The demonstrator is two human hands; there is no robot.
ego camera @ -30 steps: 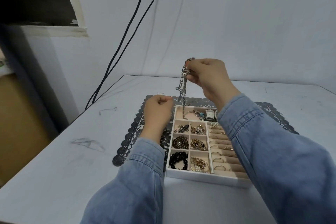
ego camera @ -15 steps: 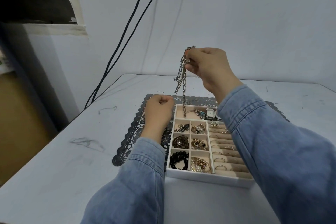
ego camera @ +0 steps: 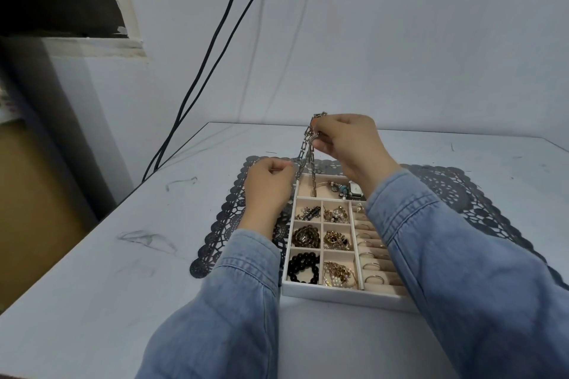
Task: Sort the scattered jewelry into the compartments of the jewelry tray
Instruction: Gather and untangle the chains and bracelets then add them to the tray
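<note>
A white jewelry tray (ego camera: 338, 296) lies on a black lace mat (ego camera: 455, 194). Its small left compartments hold gold chains, pearls and black beads; the ring slots run down the right side. My right hand (ego camera: 351, 148) pinches a doubled silver chain (ego camera: 308, 157) above the tray's long far compartment. The chain's lower end touches that compartment's floor beside a bracelet and a watch (ego camera: 354, 189). My left hand (ego camera: 268, 188) is curled in a fist on the mat by the tray's far left corner, close to the chain, with nothing visible in it.
The tray and mat sit on a white table (ego camera: 123, 271) whose left edge drops off toward a brown surface. Two black cables (ego camera: 215, 49) run down the wall behind the table's far left corner. My denim sleeves cover the tray's right side.
My right hand lifted the chain higher, then lowered it, so its end now rests in the far compartment. My left hand stayed in place.
</note>
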